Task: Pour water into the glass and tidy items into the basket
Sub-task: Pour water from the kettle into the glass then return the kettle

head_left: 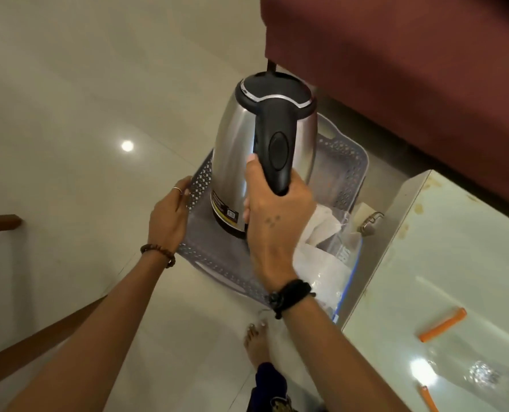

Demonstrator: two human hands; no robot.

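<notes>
A steel electric kettle (238, 150) with a black lid and handle hangs upright inside a grey perforated plastic basket (341, 165). My right hand (274, 221) is closed around the kettle's black handle from above. My left hand (170, 212) grips the basket's left rim and holds the basket above the floor. White paper and a clear zip bag with a blue edge (333, 263) lie in the basket's right part. A clear glass (482, 376) stands on the white table at the lower right, partly lost in glare.
The white table (443, 263) fills the right side, with two orange sticks (443, 325) on it. A dark red sofa (410, 69) is at the top right. Glossy pale floor tiles lie to the left; wooden furniture edges (0, 223) and my bare foot (256, 340) show below.
</notes>
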